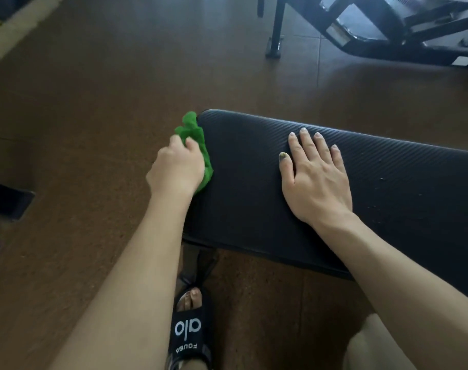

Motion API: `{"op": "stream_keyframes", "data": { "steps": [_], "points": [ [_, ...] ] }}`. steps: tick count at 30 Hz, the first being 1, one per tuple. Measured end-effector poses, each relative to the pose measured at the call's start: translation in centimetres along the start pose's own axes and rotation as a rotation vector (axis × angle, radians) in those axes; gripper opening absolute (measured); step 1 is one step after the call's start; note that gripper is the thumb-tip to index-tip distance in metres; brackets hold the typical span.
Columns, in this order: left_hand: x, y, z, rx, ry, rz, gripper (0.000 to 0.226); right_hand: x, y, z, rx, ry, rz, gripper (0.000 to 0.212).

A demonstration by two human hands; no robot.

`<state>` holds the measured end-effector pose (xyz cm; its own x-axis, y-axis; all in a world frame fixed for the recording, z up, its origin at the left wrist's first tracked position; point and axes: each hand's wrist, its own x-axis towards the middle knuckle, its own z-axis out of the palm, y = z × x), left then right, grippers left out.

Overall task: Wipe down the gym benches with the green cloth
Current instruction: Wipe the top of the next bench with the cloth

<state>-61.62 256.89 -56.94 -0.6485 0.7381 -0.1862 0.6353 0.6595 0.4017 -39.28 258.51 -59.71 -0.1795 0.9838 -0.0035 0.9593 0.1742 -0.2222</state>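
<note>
Head view. The left hand (177, 166) gripped the green cloth (195, 140) with curled fingers and held it against the left end of the black bench (254, 182). The cloth lay bunched between the palm and the pad's rounded end edge; part of it stood out beyond the fingertips toward the far corner of the pad, and part showed below the hand along the edge. The thumb lay on top of the cloth, near the pad.

The right hand (314, 177) rested flat on the ribbed top of the bench, fingers straight and slightly spread, holding nothing. It lay well to the right of the cloth, apart from it, with bare pad between the two hands. The thumbnail was dark.

Small specks dotted the pad to the right of the right hand. Below the bench's near edge a foot in a black slide (189, 332) stood on the brown floor (94, 89). A black machine frame (387, 25) stood on the floor beyond the bench, upper right.
</note>
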Motion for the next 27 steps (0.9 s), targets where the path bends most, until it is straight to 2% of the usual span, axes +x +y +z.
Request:
{"op": "stream_keyframes", "data": {
  "steps": [4, 7, 11, 15, 22, 25, 27],
  "points": [
    [2.4, 4.1, 0.5, 0.022, -0.025, 0.031, 0.051, 0.1, 0.1, 0.0, 0.004, -0.003, -0.002, 0.065],
    [-0.9, 1.2, 0.3, 0.051, -0.026, 0.080, 0.050, 0.1, 0.2, -0.1, 0.016, -0.020, -0.010, 0.067],
    [-6.1, -3.2, -0.2, 0.038, 0.023, 0.020, 0.051, 0.1, 0.2, -0.2, 0.025, -0.020, -0.019, 0.067],
    [-5.7, -1.7, 0.5, 0.097, 0.073, 0.022, 0.054, 0.1, 0.2, -0.1, 0.028, 0.001, -0.020, 0.067],
    [4.1, 6.6, 2.4, 0.225, -0.008, 0.195, 0.053, 0.1, 0.2, 0.1, 0.039, 0.013, -0.022, 0.066],
    [4.2, 9.6, 4.2, 0.340, -0.031, 0.437, 0.052, 0.4, 0.3, 0.1, 0.087, 0.034, -0.033, 0.063],
    [2.0, 9.6, 5.1, 0.335, -0.061, 0.602, 0.050, 0.5, 0.6, -0.3, 0.257, 0.073, -0.015, 0.057]
  ]
}}
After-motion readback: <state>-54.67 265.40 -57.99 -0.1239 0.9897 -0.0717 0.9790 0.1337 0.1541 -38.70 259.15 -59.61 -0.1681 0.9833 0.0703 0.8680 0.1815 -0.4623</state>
